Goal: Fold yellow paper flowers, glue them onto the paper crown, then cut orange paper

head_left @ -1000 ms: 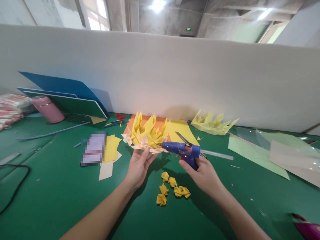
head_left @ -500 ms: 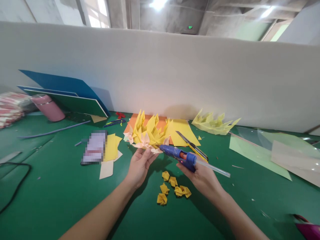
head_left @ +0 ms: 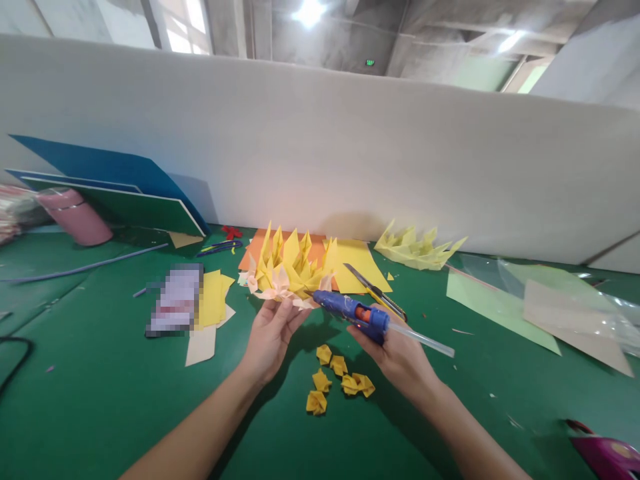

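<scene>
My left hand [head_left: 273, 333] holds up a folded paper crown [head_left: 293, 263] with tall yellow points and pale pink paper flowers [head_left: 279, 287] along its near edge. My thumb lies over its front rim, and the other fingers go underneath. In my right hand [head_left: 395, 343] is a blue hot glue gun [head_left: 345, 307], a clear glue stick [head_left: 423, 339] jutting from its back. The gun's nozzle is at the crown's front right side; whether it touches the paper I cannot tell. Several small folded yellow paper pieces [head_left: 323, 381] lie on the green table between my forearms.
A utility knife [head_left: 375, 292] rests by a yellow sheet [head_left: 350, 263]. Farther right are a pale yellow folded paper piece [head_left: 417, 247] and loose sheets [head_left: 500, 310]. To the left are a blurred phone [head_left: 175, 300], paper scraps [head_left: 203, 343], a pink bottle [head_left: 77, 217] and leaning boards [head_left: 115, 207].
The view has shifted slightly, so most things sit farther left. The crown has turned a little in my left hand, while the glue gun stays close against its front.
</scene>
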The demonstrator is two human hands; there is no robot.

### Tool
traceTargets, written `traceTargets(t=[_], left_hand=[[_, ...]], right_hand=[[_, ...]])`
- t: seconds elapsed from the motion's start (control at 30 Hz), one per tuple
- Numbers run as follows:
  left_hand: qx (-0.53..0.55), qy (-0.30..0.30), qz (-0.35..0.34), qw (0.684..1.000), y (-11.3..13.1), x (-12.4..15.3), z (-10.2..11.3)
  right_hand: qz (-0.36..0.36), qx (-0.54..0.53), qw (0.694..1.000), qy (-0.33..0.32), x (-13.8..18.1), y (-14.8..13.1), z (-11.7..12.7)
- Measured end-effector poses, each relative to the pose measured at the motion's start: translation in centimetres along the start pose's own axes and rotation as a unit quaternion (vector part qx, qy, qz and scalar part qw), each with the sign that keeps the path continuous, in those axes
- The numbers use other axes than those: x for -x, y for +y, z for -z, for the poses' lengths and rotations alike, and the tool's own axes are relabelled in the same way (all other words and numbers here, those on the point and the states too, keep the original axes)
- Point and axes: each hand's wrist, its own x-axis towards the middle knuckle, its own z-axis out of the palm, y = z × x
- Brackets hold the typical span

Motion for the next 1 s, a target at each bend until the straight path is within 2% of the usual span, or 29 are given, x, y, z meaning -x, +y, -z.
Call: traceTargets(t=[0.27, 0.67, 1.0], left_hand=[[-0.005, 0.01, 0.008, 1.0, 0.0, 0.2, -0.3], [-0.005, -0.012, 0.011, 1.0, 0.0, 1.1, -0.9], [0.002, 0.014, 0.021, 1.0, 0.2, 2.8, -1.0]], right_hand=[[0.002, -0.004, 1.0, 0.001, 0.2, 0.2, 0.1], [0.015, -0.002, 1.0, 0.018, 0.7, -0.2, 0.9], [0.012, 0.009, 1.0, 0.019, 2.1, -0.7, 1.2]])
